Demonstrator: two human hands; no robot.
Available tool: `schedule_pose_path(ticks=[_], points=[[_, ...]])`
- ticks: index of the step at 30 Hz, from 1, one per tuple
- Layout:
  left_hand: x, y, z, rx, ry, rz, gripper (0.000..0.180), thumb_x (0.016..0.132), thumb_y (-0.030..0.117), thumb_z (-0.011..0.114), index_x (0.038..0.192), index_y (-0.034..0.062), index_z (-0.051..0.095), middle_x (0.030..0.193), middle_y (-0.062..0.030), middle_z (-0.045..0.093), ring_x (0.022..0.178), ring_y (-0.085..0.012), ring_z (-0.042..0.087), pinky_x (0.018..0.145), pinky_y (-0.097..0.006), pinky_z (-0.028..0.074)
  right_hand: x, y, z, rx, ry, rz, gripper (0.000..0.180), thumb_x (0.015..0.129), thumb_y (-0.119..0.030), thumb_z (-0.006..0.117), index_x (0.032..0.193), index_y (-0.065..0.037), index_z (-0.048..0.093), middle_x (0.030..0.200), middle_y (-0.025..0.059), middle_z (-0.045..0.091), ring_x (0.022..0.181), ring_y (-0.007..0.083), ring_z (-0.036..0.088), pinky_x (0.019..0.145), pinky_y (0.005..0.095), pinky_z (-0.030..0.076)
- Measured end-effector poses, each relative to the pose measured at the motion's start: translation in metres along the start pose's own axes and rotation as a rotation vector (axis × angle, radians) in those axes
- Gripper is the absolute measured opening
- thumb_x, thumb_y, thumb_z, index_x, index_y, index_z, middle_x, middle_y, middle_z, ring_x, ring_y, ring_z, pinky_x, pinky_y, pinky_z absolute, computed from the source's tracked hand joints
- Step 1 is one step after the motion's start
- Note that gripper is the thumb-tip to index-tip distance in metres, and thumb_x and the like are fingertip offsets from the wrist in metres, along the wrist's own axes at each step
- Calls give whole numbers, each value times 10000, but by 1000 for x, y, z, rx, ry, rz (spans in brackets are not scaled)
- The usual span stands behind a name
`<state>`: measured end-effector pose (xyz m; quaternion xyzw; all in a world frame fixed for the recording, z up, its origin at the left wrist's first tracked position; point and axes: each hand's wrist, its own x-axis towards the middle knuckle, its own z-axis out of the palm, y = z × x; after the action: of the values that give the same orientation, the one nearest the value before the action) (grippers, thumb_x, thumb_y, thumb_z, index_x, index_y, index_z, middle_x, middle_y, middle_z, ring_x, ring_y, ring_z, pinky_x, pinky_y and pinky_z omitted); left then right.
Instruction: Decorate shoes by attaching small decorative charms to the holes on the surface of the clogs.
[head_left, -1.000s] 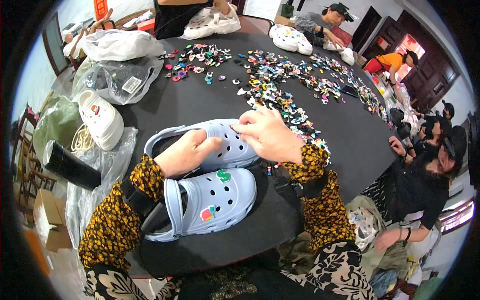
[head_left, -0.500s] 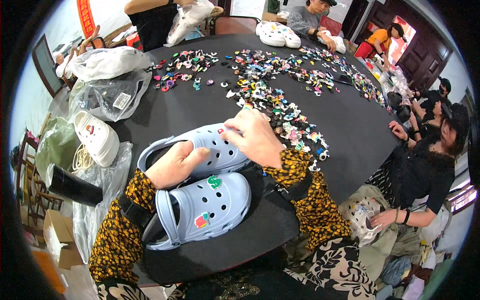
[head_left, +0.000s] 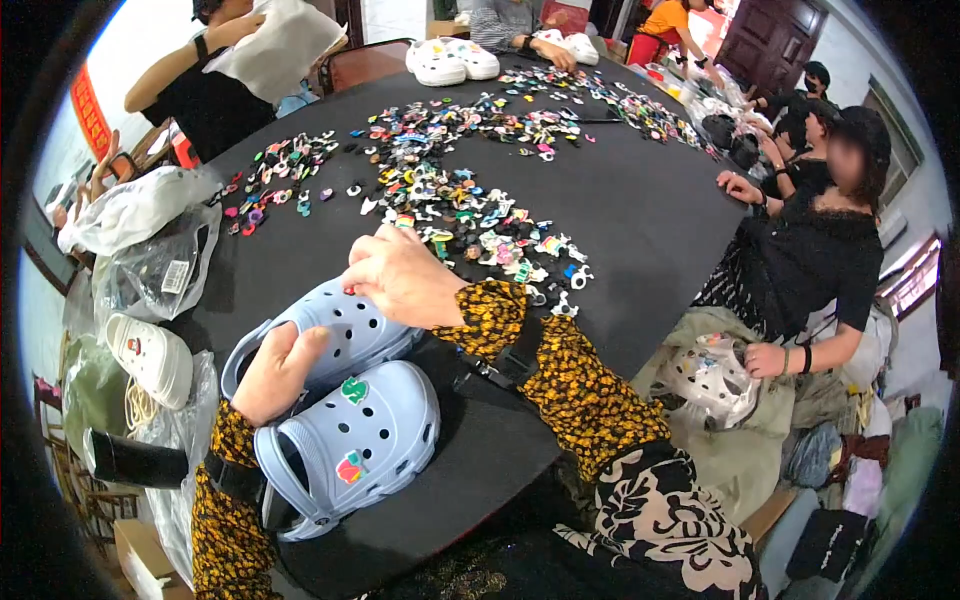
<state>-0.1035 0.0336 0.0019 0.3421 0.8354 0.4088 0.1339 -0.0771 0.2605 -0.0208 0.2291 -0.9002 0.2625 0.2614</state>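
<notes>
Two light blue clogs lie side by side on the black table in front of me. My left hand [head_left: 275, 370] grips the far clog [head_left: 345, 325], fingers inside its opening and thumb over the upper. My right hand [head_left: 410, 282] is bent over that clog's toe, thumb and fingertips closed at a small red shoe charm [head_left: 349, 290]; the fingertips are partly hidden. The near clog [head_left: 395, 420] is untouched and carries a green charm [head_left: 353, 390] and a pink-and-yellow charm [head_left: 349, 466].
Loose charms [head_left: 470, 205] spread across the table beyond my hands. At left are plastic bags [head_left: 150, 265], a white clog [head_left: 150, 360] and a black cylinder [head_left: 135, 458]. White clogs [head_left: 450, 62] stand at the far edge. A person [head_left: 810, 250] sits at right by a bagged clog [head_left: 710, 380].
The whole view has swung, so the table and clogs appear further left. My hands keep their places on the far clog. The person at back left has raised a white bag.
</notes>
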Motion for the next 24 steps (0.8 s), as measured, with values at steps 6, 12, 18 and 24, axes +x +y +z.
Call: schedule_pose_path(ticks=[6,12,18,24], points=[[2,-6,-4,42,-5,23,485,932,377,486,651,-16,442,577,-23,384,587,-109,373,515,-324,342,-4,4,-16,-136,105,27,135,786,-170,615,875,-91,679,931,56,612,921,261,537,825,397,407],[-3,2,-11,37,-5,6,506,929,397,487,645,-17,430,574,-15,372,577,-105,370,509,-318,341,-39,47,-104,-46,183,364,175,811,-125,610,925,-2,662,879,127,657,824,218,638,739,309,497],[3,0,-6,16,-19,11,472,914,368,508,657,-24,450,585,-10,398,578,-106,389,509,-315,346,-93,94,-138,-177,166,755,189,777,-177,603,869,-40,695,816,145,678,784,260,660,729,348,499],[-1,5,-10,72,-24,-34,454,915,353,502,697,-45,484,612,-14,435,606,-101,418,531,-302,359,-87,97,-120,-166,138,822,193,773,-187,600,853,-43,700,822,154,675,806,285,656,742,364,497]])
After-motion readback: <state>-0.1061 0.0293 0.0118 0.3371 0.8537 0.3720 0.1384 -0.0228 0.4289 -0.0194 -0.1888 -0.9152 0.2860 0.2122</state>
